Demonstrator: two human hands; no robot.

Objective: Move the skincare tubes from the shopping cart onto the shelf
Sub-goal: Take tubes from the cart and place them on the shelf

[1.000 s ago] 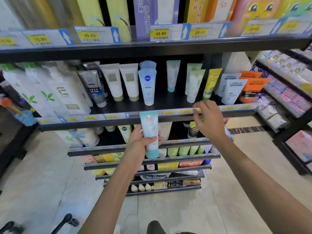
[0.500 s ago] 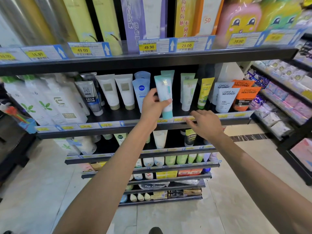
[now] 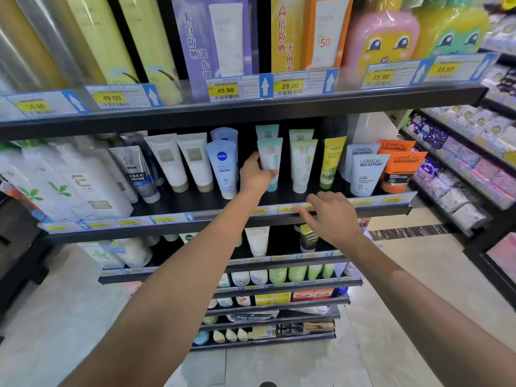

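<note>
My left hand (image 3: 255, 175) grips a teal-and-white skincare tube (image 3: 270, 160) standing cap-down on the black shelf (image 3: 178, 203), right in front of a matching tube (image 3: 267, 131). The tube sits between a blue Nivea tube (image 3: 223, 169) and a pale green tube (image 3: 302, 163). My right hand (image 3: 331, 216) rests with loosely curled fingers on the shelf's front price rail (image 3: 371, 203) and holds nothing. The shopping cart is out of view.
White, yellow, and L'Oreal white and orange tubes (image 3: 402, 166) line the same shelf, with large white bottles (image 3: 69, 185) at the left. A shelf of boxed products (image 3: 217, 37) hangs above, lower shelves below. Another rack (image 3: 469, 169) stands at the right.
My left hand lifted the teal tube from waist height up and into the shelf, setting it in front of the matching tube. My right hand stayed on the price rail.
</note>
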